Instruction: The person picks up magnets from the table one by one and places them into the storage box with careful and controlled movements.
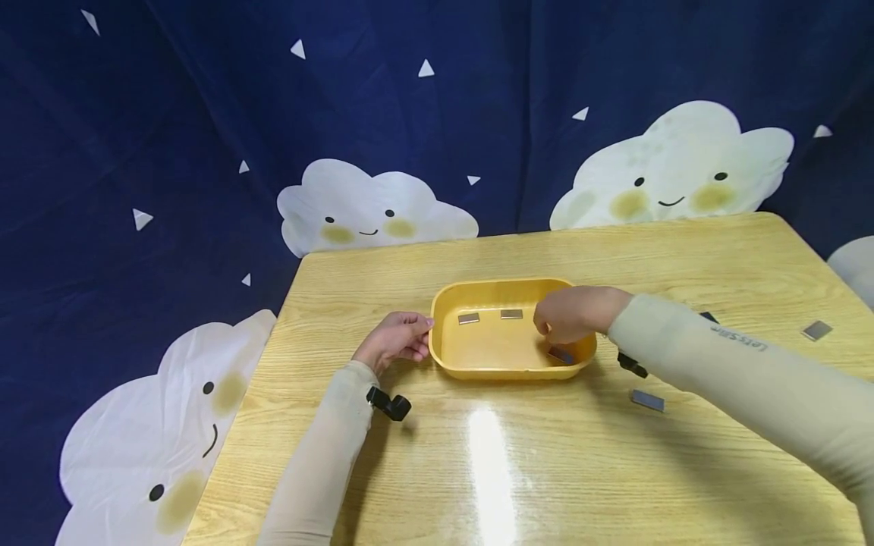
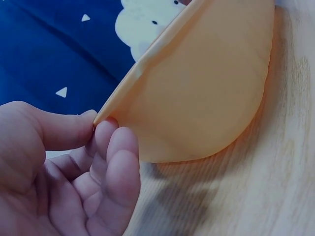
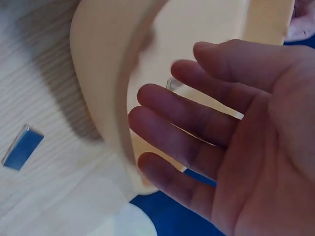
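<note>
A yellow plastic basin stands on the table. My left hand pinches its left rim between thumb and fingers; in the left wrist view the thumb lies on top of the rim. Over the right side of the basin is my right hand, its fingers loosely bent and spread, nothing held. Inside the basin, a small metallic rectangular block lies just below the right hand. Two more such blocks, a left one and a middle one, lie toward the back.
On the wooden table, one metallic block lies right of the basin and another near the right edge. A dark piece is partly hidden behind the right sleeve. A blue cloud-patterned curtain hangs behind.
</note>
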